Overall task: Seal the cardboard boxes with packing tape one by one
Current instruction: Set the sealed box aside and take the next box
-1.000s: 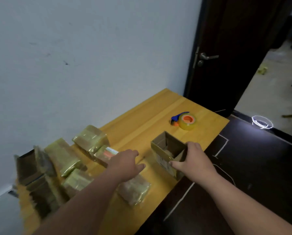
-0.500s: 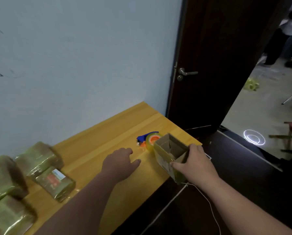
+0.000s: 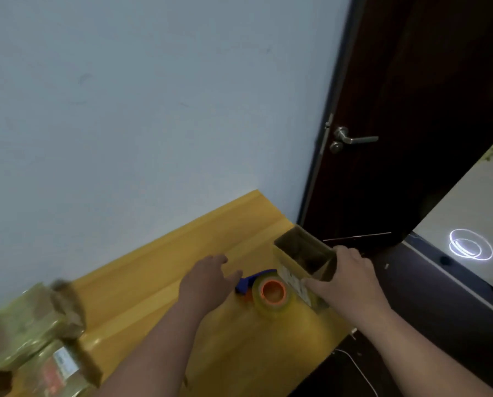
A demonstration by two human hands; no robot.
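Note:
An open cardboard box [image 3: 295, 255] stands near the right end of the yellow wooden table [image 3: 159, 270], its top flaps up. My right hand [image 3: 345, 277] grips its near right corner, thumb on the labelled side. A tape dispenser [image 3: 268, 292] with an orange core, clear tape and a blue handle lies just left of the box. My left hand [image 3: 208, 279] hovers with relaxed fingers right beside the blue handle, holding nothing.
Tape-wrapped boxes [image 3: 30, 330] are piled at the table's left end. A pale wall runs behind the table. A dark door [image 3: 411, 124] with a metal handle stands right of it, above dark floor. A white cable [image 3: 359, 371] lies on the floor.
My right hand has carried the open box to the right, up beside the tape dispenser. My left hand has moved right too, close to the dispenser's handle. The view panned right.

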